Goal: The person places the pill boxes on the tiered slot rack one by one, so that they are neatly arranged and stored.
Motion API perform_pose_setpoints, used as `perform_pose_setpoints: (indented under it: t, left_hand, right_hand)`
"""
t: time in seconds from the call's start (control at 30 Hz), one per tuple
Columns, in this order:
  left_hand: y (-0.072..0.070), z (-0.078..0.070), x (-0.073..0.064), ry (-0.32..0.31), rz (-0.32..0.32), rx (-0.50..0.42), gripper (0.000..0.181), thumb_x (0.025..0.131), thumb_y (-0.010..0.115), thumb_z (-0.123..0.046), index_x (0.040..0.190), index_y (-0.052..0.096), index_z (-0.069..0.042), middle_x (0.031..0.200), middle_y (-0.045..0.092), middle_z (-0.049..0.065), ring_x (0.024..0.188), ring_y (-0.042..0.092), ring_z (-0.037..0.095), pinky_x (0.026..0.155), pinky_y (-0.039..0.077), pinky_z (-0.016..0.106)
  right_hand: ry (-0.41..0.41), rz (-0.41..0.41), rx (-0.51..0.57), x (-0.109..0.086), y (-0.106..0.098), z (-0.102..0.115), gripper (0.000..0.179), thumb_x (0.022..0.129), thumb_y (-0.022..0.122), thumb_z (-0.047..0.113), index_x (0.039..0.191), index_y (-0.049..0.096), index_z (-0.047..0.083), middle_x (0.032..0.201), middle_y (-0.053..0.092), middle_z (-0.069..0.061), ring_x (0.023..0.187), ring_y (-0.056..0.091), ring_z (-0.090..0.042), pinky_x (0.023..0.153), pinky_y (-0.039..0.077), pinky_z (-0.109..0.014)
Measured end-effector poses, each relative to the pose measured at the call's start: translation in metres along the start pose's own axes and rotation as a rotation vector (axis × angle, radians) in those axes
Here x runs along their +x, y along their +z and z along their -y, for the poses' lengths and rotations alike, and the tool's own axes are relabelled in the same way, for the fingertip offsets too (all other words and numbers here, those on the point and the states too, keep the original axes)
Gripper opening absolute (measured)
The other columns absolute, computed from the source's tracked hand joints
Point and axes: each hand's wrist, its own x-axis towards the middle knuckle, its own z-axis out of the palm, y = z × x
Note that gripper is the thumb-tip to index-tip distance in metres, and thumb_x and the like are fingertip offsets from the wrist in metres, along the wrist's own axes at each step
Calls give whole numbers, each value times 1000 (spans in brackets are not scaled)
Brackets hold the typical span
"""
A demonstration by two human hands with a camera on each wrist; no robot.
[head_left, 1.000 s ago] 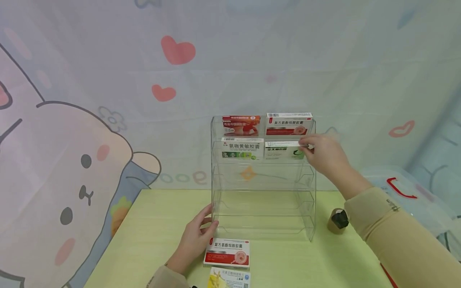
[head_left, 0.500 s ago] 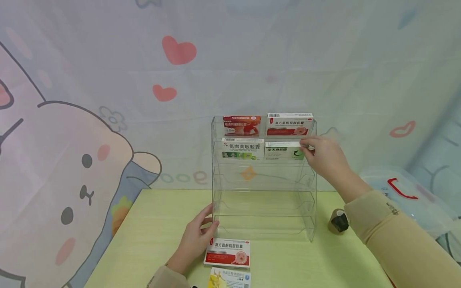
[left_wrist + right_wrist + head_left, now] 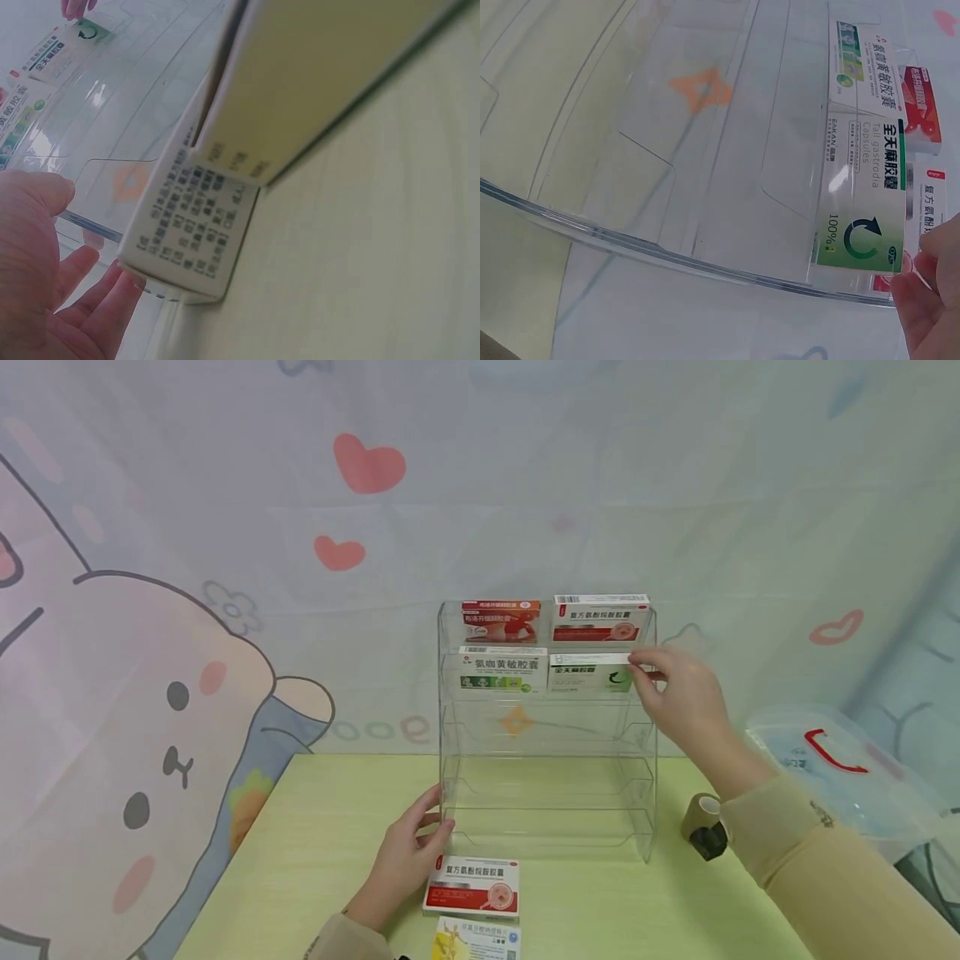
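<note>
A clear display rack [image 3: 540, 810] stands on the table. My left hand [image 3: 405, 852] grips its left side edge low down, the thumb in front and fingers behind. At the rack's second tier, the fingertips of my right hand [image 3: 682, 689] are at the right end of a green-and-white capsule box [image 3: 588, 677], the index finger at its top corner. To that box's left sits another white-and-green capsule box [image 3: 502, 672]. Above them stand a red capsule box [image 3: 501, 622] and a white-and-red one [image 3: 600, 620]. The right wrist view shows the green-and-white box [image 3: 862, 195] seated behind the clear lip.
A second white-and-red box [image 3: 472, 887] lies before the rack, with a yellow-and-white box [image 3: 476, 939] nearer. Right of the rack stands a brown roll [image 3: 703, 814] with a black piece against it. Behind my right arm is a clear lidded bin [image 3: 840, 777] with a red handle.
My right hand has shifted slightly right along the green-and-white box's end, baring more of its corner. The boxes stay in place, and my left hand keeps its grip on the rack.
</note>
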Motion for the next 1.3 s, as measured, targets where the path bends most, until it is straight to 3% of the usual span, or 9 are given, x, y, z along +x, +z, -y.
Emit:
perform_pose_setpoints:
  t: [0.27,0.57,0.93,1.3]
  left_hand:
    - [0,1,0,-2,0,-8,63,107,74,-20,165,50,-20,162,60,16,132,72,35,106,66,41]
    - [-1,0,0,2,-6,2,63,107,74,-21,166,50,-18,162,60,15,131,72,35,105,66,42]
    - [1,4,1,28,-5,-11,61,107,74,-16,164,52,-15,159,62,20,129,73,41,101,68,35]
    - [1,1,0,13,-14,16,61,107,74,-18,164,52,-18,158,63,19,129,74,37,102,68,39]
  right_hand:
    - [-84,-116,62,-15,8,-1,20,100,77,5,119,81,4,116,83,-18,100,82,-40,86,66,-60]
    - [-174,-146,113,-32,22,7,24,96,81,4,120,80,1,115,84,-15,97,83,-36,86,67,-52]
    - [-217,-33,183,-83,50,15,31,94,84,4,125,78,4,118,84,-10,97,83,-30,84,70,-47]
    - [-272,71,322,-125,78,30,38,92,85,2,128,74,3,110,84,-5,95,81,-22,82,71,-35]
